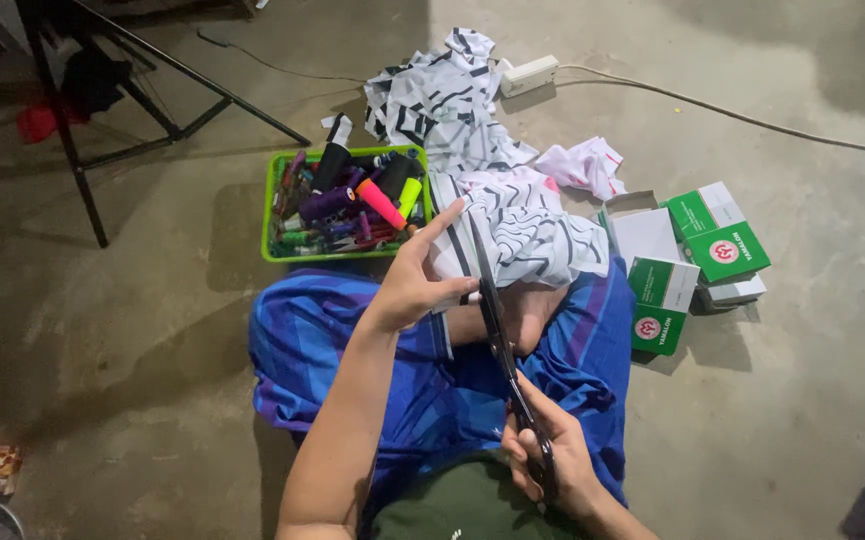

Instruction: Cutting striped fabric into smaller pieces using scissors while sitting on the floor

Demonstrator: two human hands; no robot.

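Head view, seat: a person sits on the concrete floor (132, 330) with a blue striped cloth (432, 390) across the lap and a bare foot (527, 312) showing between the folds
Left hand: the left hand (414, 283) pinches the edge of a white cloth with black stripes (522, 225) between thumb and fingers, index finger stretched up along the edge; the grip is narrow and closed on the cloth
Right hand: the right hand (550, 462) sits low by the lap, fingers wrapped through the handles of a pair of black scissors (500, 340); the hand is closed on them
Scissors: the long blades run up and away from the right hand and meet the striped cloth just beside the left thumb; whether the blades are parted or shut I cannot tell
Cloth: it lies in a heap from the lap out across the floor, more of the same striped stuff (432, 95) piled further off
Basket: a green basket (274, 215) stands on the floor just left of the cloth, full of thread cones, one purple (327, 203), one pink (380, 203), one yellow (409, 196), one black (332, 165)
Boxes: green and white boxes (697, 255) lie stacked near the right knee, one open
Further off: a white power strip (528, 73) with its cord lies beyond the cloth; black metal legs (142, 100) stand at the upper left
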